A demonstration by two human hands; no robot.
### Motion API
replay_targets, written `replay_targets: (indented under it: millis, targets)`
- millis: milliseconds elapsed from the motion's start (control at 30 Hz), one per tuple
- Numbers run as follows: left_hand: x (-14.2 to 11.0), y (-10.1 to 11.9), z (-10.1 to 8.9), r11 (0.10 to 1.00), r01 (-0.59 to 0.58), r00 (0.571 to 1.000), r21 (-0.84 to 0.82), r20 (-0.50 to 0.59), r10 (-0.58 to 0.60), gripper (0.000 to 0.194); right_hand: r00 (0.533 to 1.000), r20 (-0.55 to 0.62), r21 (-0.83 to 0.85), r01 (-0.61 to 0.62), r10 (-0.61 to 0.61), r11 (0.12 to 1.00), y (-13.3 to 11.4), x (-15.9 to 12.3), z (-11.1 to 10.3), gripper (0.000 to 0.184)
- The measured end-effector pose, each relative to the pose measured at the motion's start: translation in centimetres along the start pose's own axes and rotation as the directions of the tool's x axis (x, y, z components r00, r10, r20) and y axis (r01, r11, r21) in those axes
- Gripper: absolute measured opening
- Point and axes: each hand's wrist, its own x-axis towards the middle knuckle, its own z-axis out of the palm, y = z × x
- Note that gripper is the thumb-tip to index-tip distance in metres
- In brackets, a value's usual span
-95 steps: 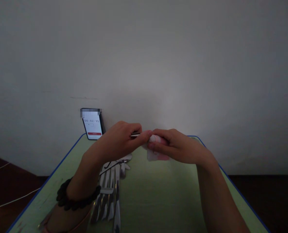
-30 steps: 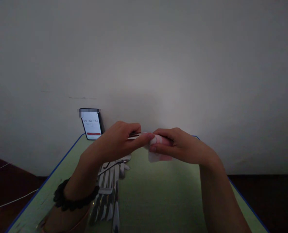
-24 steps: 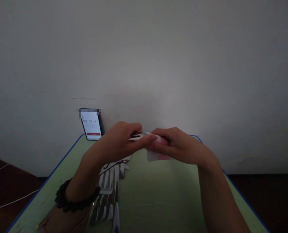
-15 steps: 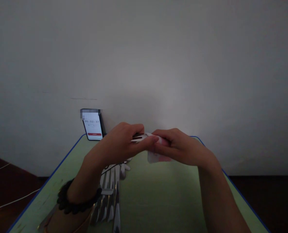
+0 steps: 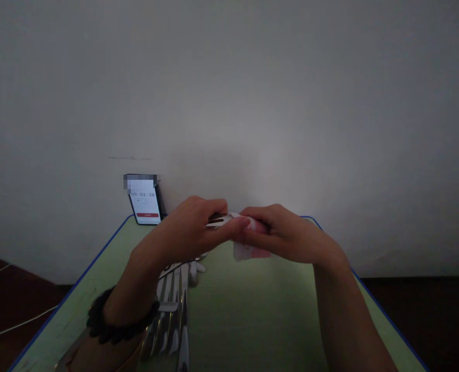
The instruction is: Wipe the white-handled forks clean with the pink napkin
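Observation:
A metal fork (image 5: 216,222) is held level above the table, its tines pointing left inside the curl of my left hand (image 5: 198,225). My left thumb presses on a white and pink cloth (image 5: 248,251) that covers the fork's neck. Wrapped round the cloth on the right is my right hand (image 5: 281,232), fingers closed. The fork's handle is hidden by the cloth and the right hand. A corner of the cloth hangs below the fingers. Whether the cloth is fabric or paper I cannot tell for certain.
Several pieces of metal cutlery (image 5: 171,310) lie on the green table (image 5: 252,315), partly under my left forearm. A phone (image 5: 144,201) showing a running timer leans against the wall (image 5: 229,103) at the back left. A white cable (image 5: 20,324) runs along the floor at left.
The cloth and both hands stay close together at nearly the same spot. More of the fork's tines shows between the left fingers than 3.2 seconds ago. The phone timer has advanced.

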Motion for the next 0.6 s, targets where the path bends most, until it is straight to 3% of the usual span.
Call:
replay_targets:
  millis: [600]
  targets:
    - [0.04, -0.03, -0.01, 1.0, -0.003, 1.0, 0.026, 0.004, 0.003, 0.048, 1.0, 0.002, 0.005, 0.005, -0.005, 1.0, 0.14, 0.0, -0.01, 0.035]
